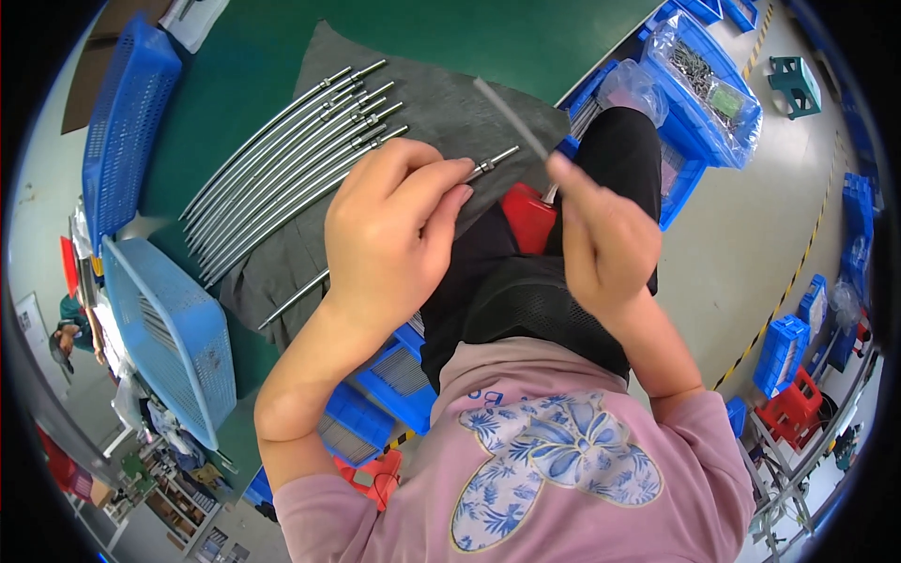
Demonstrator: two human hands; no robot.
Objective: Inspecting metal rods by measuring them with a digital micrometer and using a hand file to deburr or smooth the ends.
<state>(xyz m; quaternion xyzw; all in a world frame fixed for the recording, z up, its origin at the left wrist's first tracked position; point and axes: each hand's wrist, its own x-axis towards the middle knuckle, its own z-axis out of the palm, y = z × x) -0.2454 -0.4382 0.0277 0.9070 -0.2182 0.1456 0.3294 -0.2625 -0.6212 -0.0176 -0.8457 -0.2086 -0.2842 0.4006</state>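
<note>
My left hand (387, 230) is closed around a long, thin metal rod (293, 300). A small collar and the rod's narrow end stick out past the thumb and forefinger, and the other end reaches down toward the table edge. My right hand (612, 242) grips a slim grey bar (511, 117), smeared by motion, so its exact kind cannot be made out. The bar points up and left, apart from the rod's end. Beyond my left hand, several similar metal rods (272, 169) lie side by side, their collared ends toward the upper right.
A dark grey cloth (441, 103) lies under the rods on the green table (253, 56). Blue plastic baskets (202, 328) stand along the left. To the right are blue bins (685, 174), one lined with plastic and holding small metal parts. A green stool (795, 86) stands on the floor.
</note>
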